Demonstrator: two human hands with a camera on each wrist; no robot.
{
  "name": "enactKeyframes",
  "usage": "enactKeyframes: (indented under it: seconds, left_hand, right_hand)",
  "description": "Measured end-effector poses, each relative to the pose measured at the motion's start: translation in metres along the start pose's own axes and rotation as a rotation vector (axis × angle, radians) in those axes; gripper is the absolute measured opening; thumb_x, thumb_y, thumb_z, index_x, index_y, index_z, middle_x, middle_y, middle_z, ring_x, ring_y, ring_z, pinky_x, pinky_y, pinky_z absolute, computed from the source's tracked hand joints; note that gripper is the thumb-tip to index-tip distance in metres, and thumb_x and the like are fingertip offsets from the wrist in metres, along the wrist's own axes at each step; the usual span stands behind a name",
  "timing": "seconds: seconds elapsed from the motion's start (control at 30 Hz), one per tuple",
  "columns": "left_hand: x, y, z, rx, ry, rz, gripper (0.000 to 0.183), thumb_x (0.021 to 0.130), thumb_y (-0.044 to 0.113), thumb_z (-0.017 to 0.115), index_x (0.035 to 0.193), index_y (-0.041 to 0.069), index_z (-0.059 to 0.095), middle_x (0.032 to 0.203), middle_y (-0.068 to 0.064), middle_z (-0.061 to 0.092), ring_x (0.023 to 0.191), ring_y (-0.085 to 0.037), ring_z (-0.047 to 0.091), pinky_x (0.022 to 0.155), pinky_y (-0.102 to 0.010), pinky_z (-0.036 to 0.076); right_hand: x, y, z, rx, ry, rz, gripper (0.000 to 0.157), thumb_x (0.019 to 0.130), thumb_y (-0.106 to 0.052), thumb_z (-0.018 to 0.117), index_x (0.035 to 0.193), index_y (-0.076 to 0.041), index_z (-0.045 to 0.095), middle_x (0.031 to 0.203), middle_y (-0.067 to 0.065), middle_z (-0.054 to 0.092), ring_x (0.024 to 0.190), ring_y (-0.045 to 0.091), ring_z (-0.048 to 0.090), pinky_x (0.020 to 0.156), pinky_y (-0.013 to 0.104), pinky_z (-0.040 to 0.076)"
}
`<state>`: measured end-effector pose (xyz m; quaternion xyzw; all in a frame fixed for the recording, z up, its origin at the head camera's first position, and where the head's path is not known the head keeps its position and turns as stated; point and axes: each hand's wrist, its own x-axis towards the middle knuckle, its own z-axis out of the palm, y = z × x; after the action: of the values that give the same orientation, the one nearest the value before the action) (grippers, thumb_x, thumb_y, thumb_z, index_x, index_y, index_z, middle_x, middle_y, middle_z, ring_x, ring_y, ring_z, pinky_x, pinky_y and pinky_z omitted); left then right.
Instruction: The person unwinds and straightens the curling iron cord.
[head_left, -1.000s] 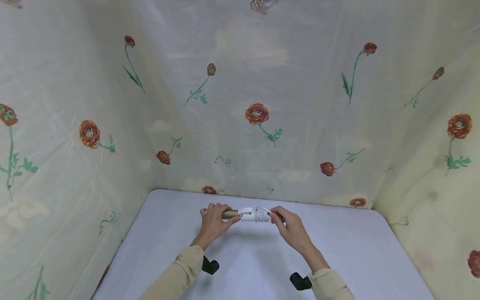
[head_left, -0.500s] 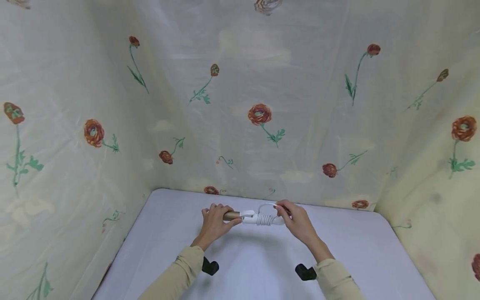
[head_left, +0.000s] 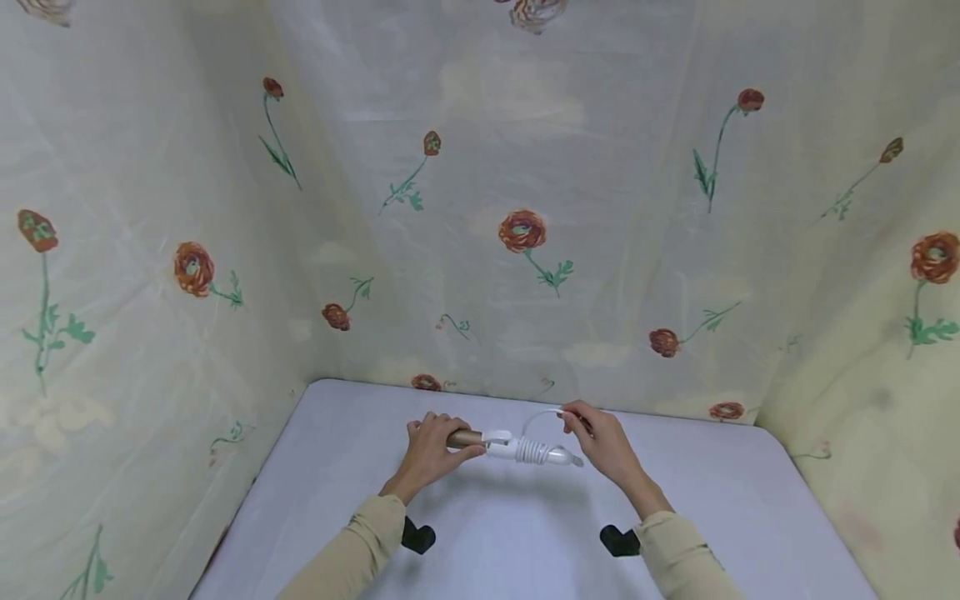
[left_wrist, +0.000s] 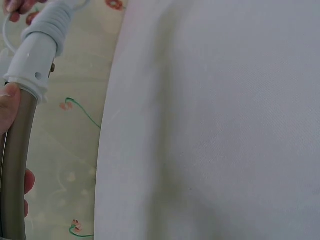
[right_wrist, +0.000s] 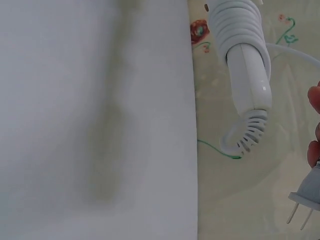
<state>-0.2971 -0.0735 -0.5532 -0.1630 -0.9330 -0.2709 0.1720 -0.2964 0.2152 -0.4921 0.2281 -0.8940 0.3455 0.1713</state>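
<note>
A curling iron with a white handle (head_left: 504, 446) and a bronze barrel (left_wrist: 18, 160) is held up over the table, lying crosswise in the head view. My left hand (head_left: 431, 446) grips its barrel, thumb close to the handle. Several turns of white cord (right_wrist: 235, 22) are wound round the handle. To the right, my right hand (head_left: 600, 443) pinches the cord's free end, apart from the handle. A two-pin plug (right_wrist: 309, 190) hangs below those fingers in the right wrist view. A ribbed cord sleeve (right_wrist: 254, 127) bends from the handle's end.
Beneath both hands is a table with a white cover (head_left: 510, 542). Flower-print cloth (head_left: 480, 167) hangs behind the table and along both sides. Two black shapes (head_left: 418, 536) show beside the forearms.
My right hand has moved right, away from the handle, drawing a length of cord off the coil. The handle's end has come into view and tilts slightly down; my left hand keeps its grip.
</note>
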Motion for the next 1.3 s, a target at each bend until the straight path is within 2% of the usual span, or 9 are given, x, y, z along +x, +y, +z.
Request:
enactKeyframes:
  seconds: [0.2, 0.53, 0.8, 1.0, 1.13, 1.3]
  left_hand:
    - [-0.005, -0.001, -0.002, -0.052, -0.053, -0.001, 0.042, 0.075, 0.061, 0.067, 0.099, 0.026, 0.069, 0.084, 0.007, 0.062, 0.077, -0.011, 0.040, 0.073, -0.035, 0.022]
    - [-0.008, -0.004, -0.006, -0.186, -0.150, -0.045, 0.042, 0.076, 0.060, 0.067, 0.102, 0.027, 0.069, 0.091, 0.009, 0.066, 0.080, -0.009, 0.041, 0.075, -0.035, 0.021]
    - [-0.008, -0.005, -0.010, -0.235, -0.173, -0.054, 0.042, 0.076, 0.058, 0.068, 0.103, 0.026, 0.069, 0.095, 0.008, 0.067, 0.080, -0.010, 0.042, 0.076, -0.035, 0.021]
    - [-0.003, -0.007, -0.009, -0.250, -0.170, -0.038, 0.043, 0.077, 0.060, 0.066, 0.104, 0.027, 0.068, 0.098, 0.009, 0.067, 0.083, -0.010, 0.043, 0.078, -0.036, 0.022]
    - [0.001, -0.007, -0.009, -0.257, -0.162, -0.036, 0.045, 0.076, 0.061, 0.066, 0.104, 0.026, 0.068, 0.098, 0.009, 0.068, 0.084, -0.010, 0.043, 0.079, -0.036, 0.021]
    - [0.004, -0.007, -0.010, -0.254, -0.146, -0.051, 0.045, 0.076, 0.061, 0.066, 0.103, 0.025, 0.069, 0.097, 0.008, 0.067, 0.083, -0.010, 0.043, 0.079, -0.037, 0.021]
  right_hand:
    - [-0.005, 0.006, 0.001, -0.006, -0.028, 0.062, 0.015, 0.097, -0.016, 0.054, 0.101, -0.008, 0.066, 0.076, -0.002, 0.063, 0.069, 0.014, 0.058, 0.065, 0.026, 0.049]
    - [-0.016, 0.025, 0.008, 0.025, -0.028, 0.094, 0.012, 0.096, -0.013, 0.054, 0.099, -0.008, 0.065, 0.075, -0.002, 0.062, 0.062, 0.006, 0.048, 0.055, 0.022, 0.041]
    - [-0.026, 0.038, 0.018, 0.077, -0.029, 0.130, 0.014, 0.097, -0.014, 0.053, 0.100, -0.007, 0.064, 0.076, -0.001, 0.063, 0.064, 0.012, 0.052, 0.058, 0.021, 0.041]
    - [-0.035, 0.045, 0.028, 0.072, -0.031, 0.175, 0.015, 0.097, -0.015, 0.052, 0.101, -0.007, 0.065, 0.082, 0.004, 0.067, 0.065, 0.007, 0.052, 0.057, 0.022, 0.043]
    - [-0.040, 0.048, 0.035, 0.055, -0.045, 0.176, 0.013, 0.094, -0.005, 0.055, 0.101, -0.006, 0.066, 0.084, 0.004, 0.069, 0.071, 0.009, 0.055, 0.062, 0.023, 0.044]
    - [-0.047, 0.046, 0.044, 0.089, -0.076, 0.214, 0.014, 0.090, 0.005, 0.055, 0.094, -0.005, 0.064, 0.074, 0.001, 0.064, 0.060, 0.007, 0.045, 0.055, 0.021, 0.038]
